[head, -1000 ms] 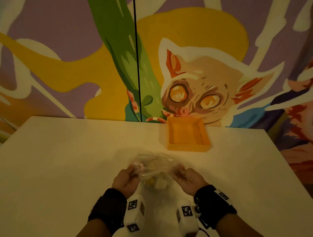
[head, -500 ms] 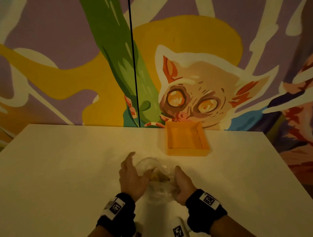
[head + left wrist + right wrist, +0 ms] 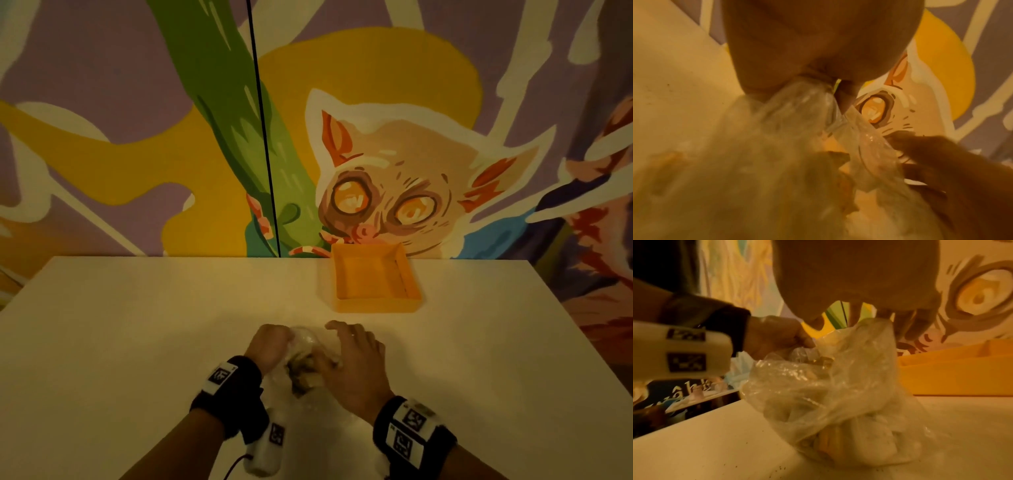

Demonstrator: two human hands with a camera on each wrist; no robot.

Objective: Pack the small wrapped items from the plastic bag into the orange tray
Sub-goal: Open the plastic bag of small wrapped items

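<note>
Bag (image 3: pixel 303 356) sits low centre of frame, my left hand (image 3: pixel 269 347) pinching its mouth, right hand (image 3: pixel 352 363) loose-fingered beside it; yank carelessly and sweets (image 3: pixel 865 439) could scatter short of tray (image 3: pixel 375 284).

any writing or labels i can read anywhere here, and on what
"âh": white letters on a dark sign below the table edge, right wrist view; the rest is cut off or blurred.
Square black-and-white code markers on the wrist cameras: patterns, no readable words.
Plastic bag, wrapped items, orange tray: no legible text.
</note>
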